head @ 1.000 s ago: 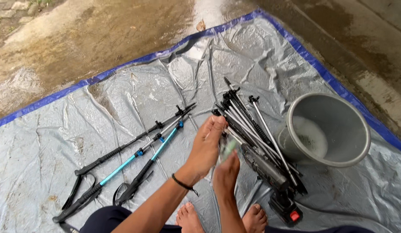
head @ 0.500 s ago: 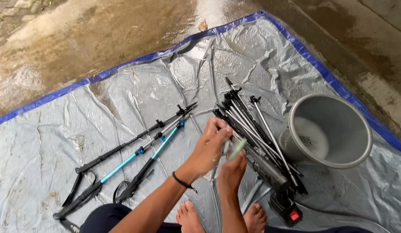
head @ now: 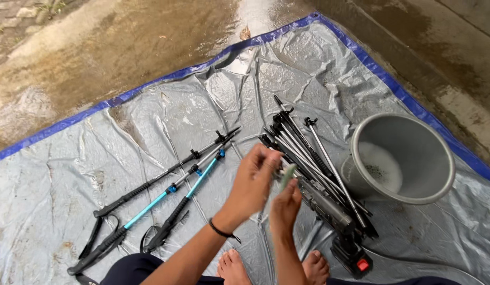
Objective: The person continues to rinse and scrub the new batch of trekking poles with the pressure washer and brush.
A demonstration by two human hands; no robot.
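Note:
My left hand (head: 254, 182) is raised over the tarp with its fingers curled around what looks like a thin grey rod (head: 266, 237) running down toward my feet; the grip is blurred. Just to its right, my right hand (head: 285, 207) pinches a small pale green sponge (head: 287, 173) against that rod. Right behind both hands lies a bundle of folded black and silver poles (head: 308, 158), with a black block and red button at its near end.
A grey bucket (head: 414, 195) holding foamy water stands at the right. Two trekking poles, one black (head: 165, 174) and one blue (head: 194, 184), lie at the left on the grey tarp (head: 70, 174). Wet concrete surrounds the tarp's blue edge (head: 160, 82).
Both hands have lifted off the end of the pole bundle and come toward me. The green sponge has risen with my right hand.

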